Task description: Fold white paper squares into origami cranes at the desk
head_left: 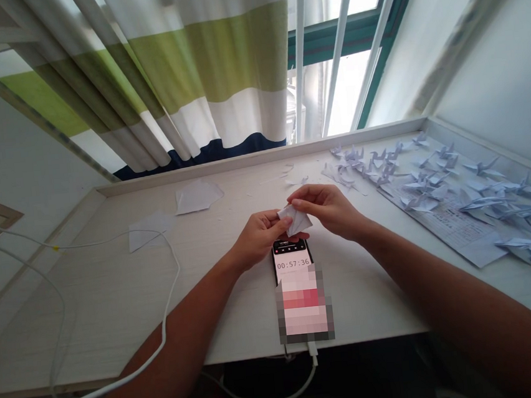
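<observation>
Both my hands meet over the middle of the white desk (115, 295) and pinch one small folded piece of white paper (297, 221). My left hand (257, 237) grips its left side with closed fingers. My right hand (327, 208) holds the top and right side, fingers curled over it. Just below the paper a phone (293, 262) lies flat, its screen showing a timer. Several finished paper cranes (433, 183) are spread over the right part of the desk.
Two flat white paper sheets (197, 195) lie at the back left of the desk. A white cable (171, 295) loops across the left side and plugs into the phone. Striped curtains (197, 74) and a barred window stand behind; a wall closes the right side.
</observation>
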Demonstrator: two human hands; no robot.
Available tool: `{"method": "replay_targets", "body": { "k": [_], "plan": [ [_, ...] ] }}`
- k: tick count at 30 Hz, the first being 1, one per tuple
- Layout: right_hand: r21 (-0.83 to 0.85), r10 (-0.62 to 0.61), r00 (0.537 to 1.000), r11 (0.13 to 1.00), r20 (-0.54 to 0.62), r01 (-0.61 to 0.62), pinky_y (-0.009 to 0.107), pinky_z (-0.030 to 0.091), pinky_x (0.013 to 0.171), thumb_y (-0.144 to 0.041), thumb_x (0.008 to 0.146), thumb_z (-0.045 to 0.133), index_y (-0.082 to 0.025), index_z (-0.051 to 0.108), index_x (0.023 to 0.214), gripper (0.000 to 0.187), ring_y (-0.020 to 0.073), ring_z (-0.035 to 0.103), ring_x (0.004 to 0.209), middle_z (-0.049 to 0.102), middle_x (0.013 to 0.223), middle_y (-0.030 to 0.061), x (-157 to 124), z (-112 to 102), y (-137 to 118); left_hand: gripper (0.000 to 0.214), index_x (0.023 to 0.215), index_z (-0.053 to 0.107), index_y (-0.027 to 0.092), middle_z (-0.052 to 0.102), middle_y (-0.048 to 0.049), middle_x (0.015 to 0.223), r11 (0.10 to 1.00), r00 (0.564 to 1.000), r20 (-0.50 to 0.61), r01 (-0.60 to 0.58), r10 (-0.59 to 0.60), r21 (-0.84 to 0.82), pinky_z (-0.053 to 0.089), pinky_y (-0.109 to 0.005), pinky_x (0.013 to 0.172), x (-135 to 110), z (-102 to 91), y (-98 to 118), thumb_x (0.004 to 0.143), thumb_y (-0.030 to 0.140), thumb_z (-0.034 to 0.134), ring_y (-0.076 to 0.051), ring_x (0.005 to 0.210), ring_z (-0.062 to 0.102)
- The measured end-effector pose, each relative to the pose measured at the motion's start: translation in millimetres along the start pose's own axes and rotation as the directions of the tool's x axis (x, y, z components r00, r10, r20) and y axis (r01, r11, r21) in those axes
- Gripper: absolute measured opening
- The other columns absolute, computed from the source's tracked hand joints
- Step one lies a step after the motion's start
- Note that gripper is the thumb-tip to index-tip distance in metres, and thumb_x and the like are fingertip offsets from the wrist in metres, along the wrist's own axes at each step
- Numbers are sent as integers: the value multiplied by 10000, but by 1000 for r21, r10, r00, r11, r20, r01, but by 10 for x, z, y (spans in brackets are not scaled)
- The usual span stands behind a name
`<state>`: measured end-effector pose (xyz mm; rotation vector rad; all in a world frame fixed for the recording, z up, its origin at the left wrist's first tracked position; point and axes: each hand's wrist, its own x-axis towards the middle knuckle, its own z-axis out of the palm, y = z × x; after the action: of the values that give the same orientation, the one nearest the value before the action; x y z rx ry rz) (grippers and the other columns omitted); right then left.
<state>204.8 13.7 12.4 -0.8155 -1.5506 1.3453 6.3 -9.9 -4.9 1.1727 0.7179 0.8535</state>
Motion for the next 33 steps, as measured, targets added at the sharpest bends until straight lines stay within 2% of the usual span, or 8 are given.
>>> {"method": "replay_targets", "body": {
  "k": [3, 7, 12, 15, 19, 26, 33],
  "plan": [
    [-68, -37, 998, 997, -42, 34, 344, 593, 755, -449, 870, 767, -192, 747, 1016, 297, 179, 700, 844, 749, 953, 63, 2, -3, -18, 438, 1115, 735, 98, 796, -152, 1037, 998, 996, -67, -61, 63, 23, 628, -416, 859, 21, -3, -3, 883, 467, 772, -277, 910, 794],
    [-136, -16, 999, 991, -44, 10, 390, 606, 802, -438, 834, 805, -181, 725, 1096, 376, 211, 722, 884, 759, 973, 78, 6, 10, 1, 420, 1092, 755, 118, 794, -120, 1004, 988, 980, -136, -132, 142, 83, 607, -402, 870, 50, 1, -7, 878, 480, 768, -243, 909, 774],
    [-198, -18, 998, 980, -61, 6, 373, 587, 769, -499, 842, 787, -167, 749, 884, 337, 190, 693, 795, 750, 863, 66, 19, 24, 50, 330, 986, 798, 156, 781, -74, 939, 954, 953, -198, -182, 231, 239, 558, -301, 778, 61, -9, -14, 903, 467, 725, -170, 863, 684],
    [-225, -46, 996, 974, -81, 26, 363, 573, 752, -517, 839, 786, -171, 757, 847, 348, 187, 684, 771, 743, 822, 56, 15, 24, 53, 293, 1003, 790, 168, 771, -65, 946, 935, 931, -241, -202, 276, 291, 543, -278, 721, 54, -21, 6, 880, 432, 753, -161, 838, 662],
    [-225, -32, 998, 974, -46, 21, 357, 569, 730, -539, 832, 788, -172, 771, 841, 368, 195, 701, 761, 756, 809, 62, 3, 26, 51, 319, 1103, 757, 189, 766, -57, 963, 919, 907, -263, -246, 330, 307, 564, -282, 713, 49, -50, 27, 846, 373, 797, -154, 817, 681],
    [-189, -18, 999, 982, -42, 10, 363, 584, 727, -554, 799, 811, -175, 778, 846, 383, 197, 716, 762, 774, 826, 72, 6, 52, 57, 290, 970, 795, 168, 776, -53, 854, 924, 869, -348, -264, 352, 277, 583, -294, 698, 66, -66, 6, 756, 347, 874, -142, 726, 688],
    [-161, -39, 996, 987, -81, 26, 337, 558, 693, -546, 781, 832, -177, 769, 826, 376, 182, 693, 739, 756, 799, 55, 14, 85, 79, 259, 828, 804, 180, 780, -38, 788, 935, 829, -439, -270, 346, 228, 540, -256, 629, 83, -4, 33, 671, 349, 922, -122, 673, 664]
  ]
}}
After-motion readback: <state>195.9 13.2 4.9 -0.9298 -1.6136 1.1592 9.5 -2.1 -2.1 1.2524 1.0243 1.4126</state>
